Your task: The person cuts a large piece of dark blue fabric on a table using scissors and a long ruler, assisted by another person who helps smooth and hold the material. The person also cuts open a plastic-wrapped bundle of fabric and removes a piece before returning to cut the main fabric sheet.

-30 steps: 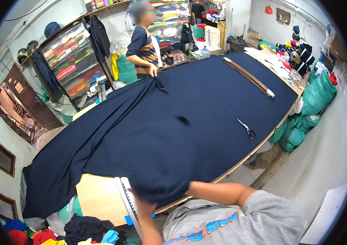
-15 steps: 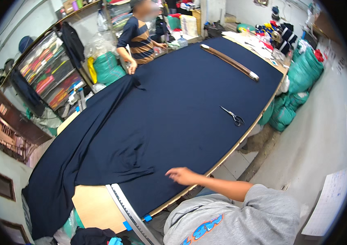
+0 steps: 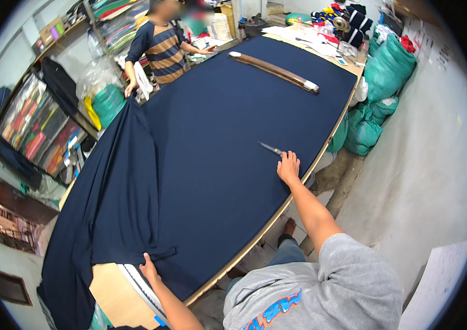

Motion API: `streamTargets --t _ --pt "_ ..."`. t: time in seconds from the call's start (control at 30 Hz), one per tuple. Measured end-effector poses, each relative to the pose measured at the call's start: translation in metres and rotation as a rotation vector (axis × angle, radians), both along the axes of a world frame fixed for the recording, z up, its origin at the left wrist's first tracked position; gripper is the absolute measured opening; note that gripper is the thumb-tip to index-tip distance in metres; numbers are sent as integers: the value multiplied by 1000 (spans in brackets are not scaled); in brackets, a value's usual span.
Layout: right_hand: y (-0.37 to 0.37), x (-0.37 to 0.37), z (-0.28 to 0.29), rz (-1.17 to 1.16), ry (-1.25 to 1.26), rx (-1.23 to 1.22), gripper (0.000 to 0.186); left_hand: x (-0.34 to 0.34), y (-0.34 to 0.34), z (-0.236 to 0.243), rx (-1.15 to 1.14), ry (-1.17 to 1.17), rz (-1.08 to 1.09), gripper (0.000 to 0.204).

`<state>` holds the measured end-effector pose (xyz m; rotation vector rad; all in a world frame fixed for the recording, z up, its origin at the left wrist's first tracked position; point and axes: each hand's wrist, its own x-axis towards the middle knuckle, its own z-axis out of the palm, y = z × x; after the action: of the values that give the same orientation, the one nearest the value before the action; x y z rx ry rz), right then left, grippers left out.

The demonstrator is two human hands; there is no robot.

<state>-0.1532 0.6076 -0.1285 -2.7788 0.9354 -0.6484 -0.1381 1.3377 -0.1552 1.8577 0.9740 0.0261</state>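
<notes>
A wide sheet of dark navy fabric [image 3: 217,126] lies over the long table, smooth on the right and gathered in folds on the left. At the near edge of those folds, my left hand [image 3: 148,268] is closed on the fabric, beside a pale metal rail [image 3: 137,289]. My right hand [image 3: 288,168] is closed over the handles of metal scissors [image 3: 269,147] near the table's right edge. Their blades point to the far left, and my fingers hide the handles. Across the table, a co-worker's hand [image 3: 130,89] holds up the far end of the folds.
A long brown bar with white ends [image 3: 274,71] lies across the fabric's far part. Papers [image 3: 310,41] and clothes cover the far table end. Green sacks [image 3: 390,71] stand along the right wall. Bare tan tabletop [image 3: 115,297] shows at the near left.
My right hand has moved from the near fabric to the scissors and closed on them. My left hand has come into view at the folds. The co-worker has raised the far fabric edge.
</notes>
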Motion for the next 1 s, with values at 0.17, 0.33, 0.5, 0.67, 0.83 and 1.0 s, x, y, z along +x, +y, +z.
streamTargets --t 0.17,0.33,0.5,0.67,0.83,1.0 --pt "-29 -19 -2 92 112 -35 56 81 -93 1 -132 -61 266 38" --pt "-58 -25 23 233 216 272 55 132 -189 50 -765 -233 290 28" --pt "-110 -43 38 348 248 712 54 169 -331 99 -814 -634 -151 41" --pt "-223 -122 16 251 49 1345 47 166 -527 153 -845 -766 -224 46" --pt "-356 -192 22 11 -189 1435 27 143 -693 198 -701 -765 -373 35" --pt "-514 -210 5 -193 -456 1333 19 180 -859 165 -708 -682 -588 30"
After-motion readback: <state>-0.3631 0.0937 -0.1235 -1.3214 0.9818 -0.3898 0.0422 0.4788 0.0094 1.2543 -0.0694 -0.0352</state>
